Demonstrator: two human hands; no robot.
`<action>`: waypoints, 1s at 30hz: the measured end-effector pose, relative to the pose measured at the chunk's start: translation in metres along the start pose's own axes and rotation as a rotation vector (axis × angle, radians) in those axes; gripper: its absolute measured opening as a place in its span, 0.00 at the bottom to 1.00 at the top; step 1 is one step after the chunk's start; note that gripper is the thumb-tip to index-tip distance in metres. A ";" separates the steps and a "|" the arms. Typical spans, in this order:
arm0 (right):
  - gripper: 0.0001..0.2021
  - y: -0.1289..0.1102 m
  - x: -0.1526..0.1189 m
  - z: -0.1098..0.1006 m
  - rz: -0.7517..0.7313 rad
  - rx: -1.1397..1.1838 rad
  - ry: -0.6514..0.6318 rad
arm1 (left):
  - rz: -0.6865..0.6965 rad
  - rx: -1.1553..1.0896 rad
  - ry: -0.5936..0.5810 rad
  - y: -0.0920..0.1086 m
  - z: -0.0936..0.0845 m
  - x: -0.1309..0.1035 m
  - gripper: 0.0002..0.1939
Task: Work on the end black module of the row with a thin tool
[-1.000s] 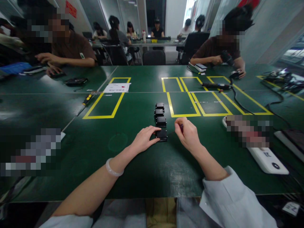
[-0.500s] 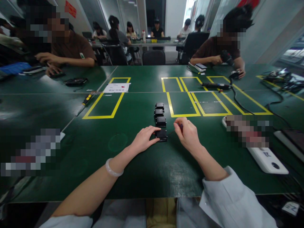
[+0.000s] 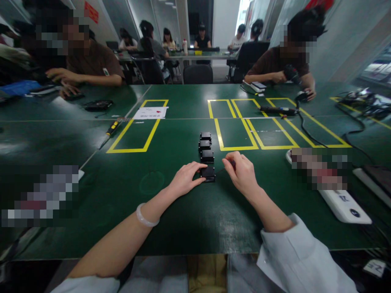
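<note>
A small black block [image 3: 209,174] with little pins at its sides lies on the green table [image 3: 180,215]. My left hand [image 3: 187,177] grips this block from the left, thumb on the near edge and fingers on the far edge. To its right, my right hand [image 3: 240,171] is closed around what looks like a small dark screwdriver [image 3: 233,163]. Its thin shaft points left toward the block's right side; whether the tip touches cannot be made out. Similar black blocks [image 3: 207,156] stand in a row just beyond the held one.
Yellow tape outlines [image 3: 240,148] mark the table farther off. A white power strip [image 3: 345,205] lies to the right, near cables. A yellow-black tool [image 3: 113,127] and a paper sheet [image 3: 152,112] are on the left. Two co-workers sit across, one holding a dark tool [image 3: 291,74].
My right hand has shifted and turned very slightly, and the thin shaft shows more clearly between it and the block. My left hand stays on the block.
</note>
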State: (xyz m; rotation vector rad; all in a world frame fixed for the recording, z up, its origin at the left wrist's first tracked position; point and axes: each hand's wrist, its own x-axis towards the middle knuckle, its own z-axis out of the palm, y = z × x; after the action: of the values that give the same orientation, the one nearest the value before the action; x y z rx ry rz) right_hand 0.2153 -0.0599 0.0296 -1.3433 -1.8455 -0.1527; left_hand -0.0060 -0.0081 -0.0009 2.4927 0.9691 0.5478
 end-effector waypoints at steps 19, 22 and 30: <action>0.06 0.000 0.001 0.000 0.049 0.035 -0.013 | -0.004 -0.008 -0.008 0.000 -0.001 0.000 0.19; 0.06 0.000 0.000 0.000 0.062 0.059 -0.023 | 0.000 -0.015 -0.006 0.000 -0.001 0.000 0.19; 0.07 -0.002 0.000 -0.002 0.024 0.019 -0.039 | -0.004 -0.003 -0.005 0.000 -0.001 0.000 0.19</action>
State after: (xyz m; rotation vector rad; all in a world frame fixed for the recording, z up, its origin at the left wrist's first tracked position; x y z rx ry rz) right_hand 0.2151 -0.0613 0.0318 -1.3638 -1.8575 -0.0965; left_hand -0.0064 -0.0080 0.0000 2.4883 0.9704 0.5408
